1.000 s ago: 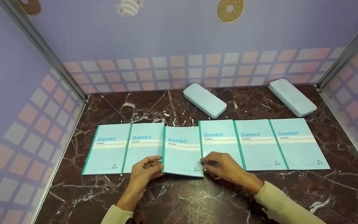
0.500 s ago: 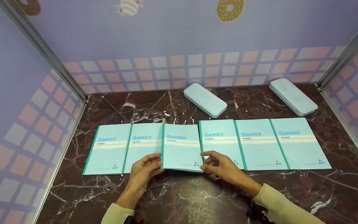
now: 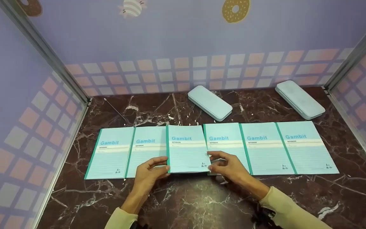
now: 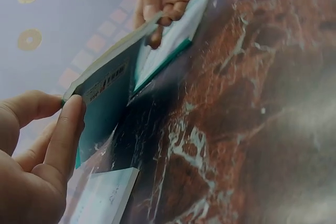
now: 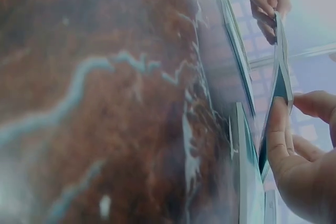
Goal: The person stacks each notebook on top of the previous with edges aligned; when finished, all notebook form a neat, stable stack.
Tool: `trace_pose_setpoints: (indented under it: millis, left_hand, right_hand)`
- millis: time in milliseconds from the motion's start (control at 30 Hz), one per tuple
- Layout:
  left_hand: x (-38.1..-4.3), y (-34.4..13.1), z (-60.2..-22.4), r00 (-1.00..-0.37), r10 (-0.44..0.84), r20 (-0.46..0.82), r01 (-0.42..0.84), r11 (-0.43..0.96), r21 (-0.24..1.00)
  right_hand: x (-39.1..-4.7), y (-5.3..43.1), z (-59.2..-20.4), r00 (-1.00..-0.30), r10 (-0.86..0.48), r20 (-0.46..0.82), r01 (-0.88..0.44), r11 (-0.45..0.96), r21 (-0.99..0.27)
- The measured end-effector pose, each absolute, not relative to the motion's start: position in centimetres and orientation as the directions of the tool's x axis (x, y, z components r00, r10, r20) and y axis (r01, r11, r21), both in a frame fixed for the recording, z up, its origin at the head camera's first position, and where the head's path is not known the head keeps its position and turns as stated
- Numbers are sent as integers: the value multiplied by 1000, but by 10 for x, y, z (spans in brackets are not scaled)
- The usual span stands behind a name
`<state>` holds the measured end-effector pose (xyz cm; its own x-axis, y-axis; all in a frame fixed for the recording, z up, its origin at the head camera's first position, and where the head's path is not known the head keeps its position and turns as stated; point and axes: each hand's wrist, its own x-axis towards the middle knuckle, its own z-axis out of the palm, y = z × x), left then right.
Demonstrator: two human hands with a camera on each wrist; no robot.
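Observation:
Both hands hold one pale blue Gambit notebook (image 3: 187, 154) with a green spine, in the middle of a row. My left hand (image 3: 149, 173) pinches its spine side near the lower corner, and my right hand (image 3: 229, 167) pinches the opposite lower side. In the left wrist view the notebook's near edge is raised off the table, and its dark back cover (image 4: 107, 87) shows a barcode label. The right wrist view has the notebook (image 5: 282, 74) edge-on between the hands. Two like notebooks lie to its left, the nearer being a notebook (image 3: 146, 149) beside my left fingers.
Three more notebooks lie to the right, among them one notebook (image 3: 267, 152) in mid-row. Behind the row rest a pale case (image 3: 210, 102) and a second case (image 3: 300, 99). A thin stick (image 3: 114, 108) lies back left. Patterned walls (image 3: 170, 31) enclose the marble table (image 3: 186, 203).
The held notebook has moved a little away from the person, its top edge now about level with the neighbours'. Both hands keep their pinch and have shifted slightly with it.

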<state>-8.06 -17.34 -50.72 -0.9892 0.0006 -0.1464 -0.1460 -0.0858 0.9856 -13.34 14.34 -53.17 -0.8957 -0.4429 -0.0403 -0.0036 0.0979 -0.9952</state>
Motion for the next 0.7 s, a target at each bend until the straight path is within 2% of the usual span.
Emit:
trace_pose_setpoints:
  millis: [467, 700]
  left_hand:
    - [-85, -170, -498, -995, 33, -95, -95, -10, 995]
    - [-89, -166, -495, -997, 66, -42, -39, 42, 998]
  right_hand:
    - [-144, 154, -518, -873, -470, 129, -202, 108, -973]
    - [-147, 163, -510, -869, -469, 159, -239, 116, -964]
